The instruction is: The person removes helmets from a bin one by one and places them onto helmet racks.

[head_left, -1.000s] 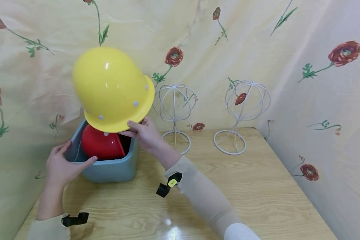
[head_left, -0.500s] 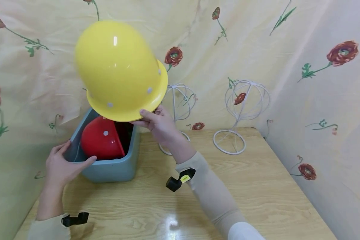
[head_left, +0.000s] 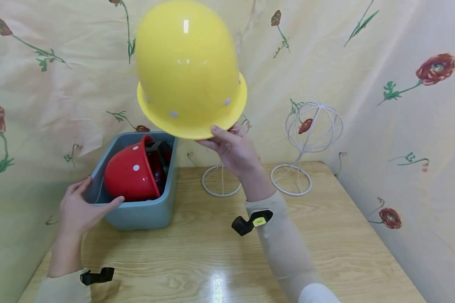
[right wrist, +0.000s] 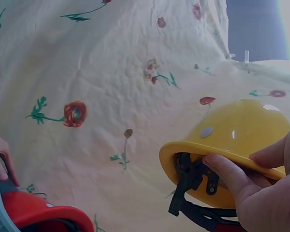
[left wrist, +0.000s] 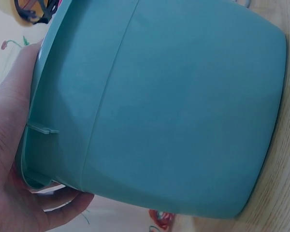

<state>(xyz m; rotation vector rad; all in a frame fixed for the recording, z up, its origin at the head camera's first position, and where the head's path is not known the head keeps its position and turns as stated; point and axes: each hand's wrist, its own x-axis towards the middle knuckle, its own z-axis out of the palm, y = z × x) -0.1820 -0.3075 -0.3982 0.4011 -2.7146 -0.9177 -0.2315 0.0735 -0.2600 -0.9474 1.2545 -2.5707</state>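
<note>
The yellow helmet (head_left: 187,63) is above the right hand (head_left: 235,149) pinching its brim (head_left: 189,134); the left hand (head_left: 81,210) grips the bin (head_left: 140,216).

yellow helmet (head_left: 187,67) | white-dotted red helmet (head_left: 127,176) | blue-grey bin (head_left: 140,216) | red-flowered cream backdrop (head_left: 79,97)

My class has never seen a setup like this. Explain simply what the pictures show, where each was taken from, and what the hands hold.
No machine here, just a person working bare-handed. One view looks down from the head; the other two come from wrist cameras. The right hand holds up a yellow hard hat by its brim. The left hand grips the rim of a blue-grey bin standing on the wooden table, with a red hard hat inside. Two white wire stands are there too, one partly hidden behind the yellow hard hat.
</note>
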